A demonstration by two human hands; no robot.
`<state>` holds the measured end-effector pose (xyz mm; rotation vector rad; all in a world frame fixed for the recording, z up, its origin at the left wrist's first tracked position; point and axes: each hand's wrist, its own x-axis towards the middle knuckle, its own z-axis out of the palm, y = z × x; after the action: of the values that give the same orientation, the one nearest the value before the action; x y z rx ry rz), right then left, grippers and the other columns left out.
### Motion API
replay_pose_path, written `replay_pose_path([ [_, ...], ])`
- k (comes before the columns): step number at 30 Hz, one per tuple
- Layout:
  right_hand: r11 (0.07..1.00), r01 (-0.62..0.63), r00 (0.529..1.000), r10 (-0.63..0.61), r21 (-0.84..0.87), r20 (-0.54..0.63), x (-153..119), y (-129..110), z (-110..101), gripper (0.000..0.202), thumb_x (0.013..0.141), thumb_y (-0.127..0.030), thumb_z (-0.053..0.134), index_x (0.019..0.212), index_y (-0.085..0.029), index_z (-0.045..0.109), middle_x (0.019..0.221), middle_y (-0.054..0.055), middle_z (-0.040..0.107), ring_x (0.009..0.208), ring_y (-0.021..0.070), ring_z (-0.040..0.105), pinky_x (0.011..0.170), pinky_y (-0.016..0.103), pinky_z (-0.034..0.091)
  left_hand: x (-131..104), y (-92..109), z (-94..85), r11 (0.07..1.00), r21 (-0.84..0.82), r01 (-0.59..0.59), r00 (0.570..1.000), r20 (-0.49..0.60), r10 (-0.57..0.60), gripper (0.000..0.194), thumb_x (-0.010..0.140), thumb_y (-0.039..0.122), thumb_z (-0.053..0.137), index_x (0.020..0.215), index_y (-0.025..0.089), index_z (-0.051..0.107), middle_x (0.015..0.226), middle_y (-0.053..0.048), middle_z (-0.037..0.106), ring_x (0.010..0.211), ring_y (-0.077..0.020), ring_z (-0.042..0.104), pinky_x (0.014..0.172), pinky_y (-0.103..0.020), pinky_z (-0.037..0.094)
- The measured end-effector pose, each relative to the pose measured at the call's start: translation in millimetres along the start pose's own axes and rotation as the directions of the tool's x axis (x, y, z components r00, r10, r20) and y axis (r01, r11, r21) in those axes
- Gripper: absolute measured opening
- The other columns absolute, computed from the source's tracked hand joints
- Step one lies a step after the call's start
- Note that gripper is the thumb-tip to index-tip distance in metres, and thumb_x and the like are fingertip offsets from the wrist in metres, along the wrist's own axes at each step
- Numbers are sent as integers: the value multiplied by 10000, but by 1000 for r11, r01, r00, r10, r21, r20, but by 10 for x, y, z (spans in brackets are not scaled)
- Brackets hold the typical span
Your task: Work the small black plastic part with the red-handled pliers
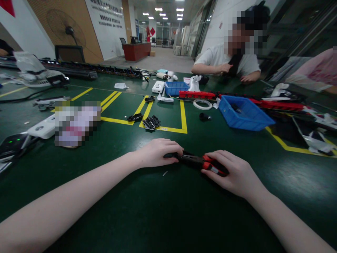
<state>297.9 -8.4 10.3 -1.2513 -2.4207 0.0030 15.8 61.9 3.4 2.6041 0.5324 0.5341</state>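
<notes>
My right hand is closed around the red and black handles of a pair of pliers, whose dark jaws point left. In my left hand, fingers bent together, is a small black part that meets the tips of the jaws. My fingers cover much of that part, so its exact kind does not show. A thin pale sliver lies on the green table just below my left hand. Beyond my hands sits a small pile of black parts, with another black piece to its left.
A blue bin with dark items stands at the right, near a tape roll and a short black cylinder. A blurred-out phone-like slab and a white device lie left. Across the table sits a person.
</notes>
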Motion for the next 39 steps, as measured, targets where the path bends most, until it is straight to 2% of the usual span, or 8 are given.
replay_pose_path([
  [18,998,18,998,-21,-53,-58,-6,42,12,322,815,-410,641,1066,-208,632,988,82,696,834,225,667,682,350,547,17,14,-3,999,3,39,999,-4,-39,175,878,248,611,1046,203,599,1113,-52,667,989,-186,640,865,-330,496],
  [28,986,75,991,-91,-149,-103,-2,69,22,374,798,-435,656,1094,-208,620,993,86,710,894,261,651,822,447,468,7,13,3,998,58,11,1000,-5,-10,175,899,259,591,1063,199,580,1141,-47,657,997,-183,634,870,-317,482],
  [39,973,87,988,-111,-215,-105,-18,99,33,374,809,-431,656,1085,-183,610,1001,92,701,900,252,641,832,431,449,20,10,-3,999,12,31,999,14,-31,158,873,235,615,1016,190,562,1099,-53,644,987,-182,611,845,-301,477],
])
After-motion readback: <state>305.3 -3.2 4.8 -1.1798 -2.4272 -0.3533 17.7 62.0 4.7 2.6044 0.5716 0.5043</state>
